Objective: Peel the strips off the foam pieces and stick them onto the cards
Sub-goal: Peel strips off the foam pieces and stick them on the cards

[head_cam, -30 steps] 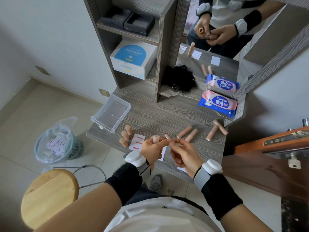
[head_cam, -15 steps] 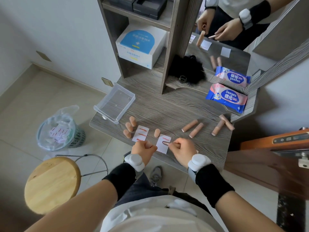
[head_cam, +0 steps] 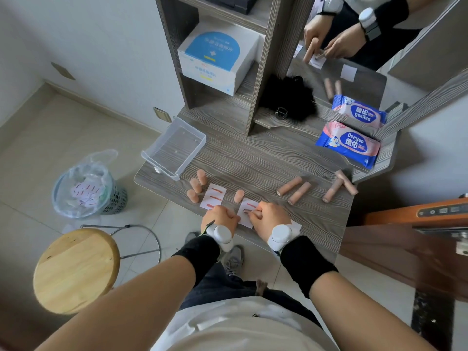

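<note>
Both hands at the near edge of the grey wood-grain desk [head_cam: 266,158]. Right hand [head_cam: 268,219] curled, fingertips pinched on a small dark strip [head_cam: 247,211] and pressing it onto the white card [head_cam: 247,216] under it; one red strip [head_cam: 251,205] already on that card above the fingertips. Left hand [head_cam: 220,217] in a loose fist just left of the card, knuckles touching its left edge; cannot tell if it holds anything.

Second white card [head_cam: 213,196] further left, three red strips on it, its near corner covered by the left hand. Short foam piece [head_cam: 238,195] upright between the two cards. Three more short foam pieces [head_cam: 196,185] clustered left of the second card. Long foam pieces: pair [head_cam: 295,190] right of the hands, another pair [head_cam: 340,185] at the far right desk edge, crossing.

Clear plastic tray [head_cam: 174,148] at the left desk corner, partly overhanging. Wet wipe pack [head_cam: 350,144] at the back right against the mirror [head_cam: 354,46], which reflects hands and cards. White and blue box [head_cam: 215,55] on the shelf. Black fluffy thing [head_cam: 288,97] under the shelf. On the floor: bin [head_cam: 86,184] with a plastic liner holding used cards, round wooden stool [head_cam: 76,269].
</note>
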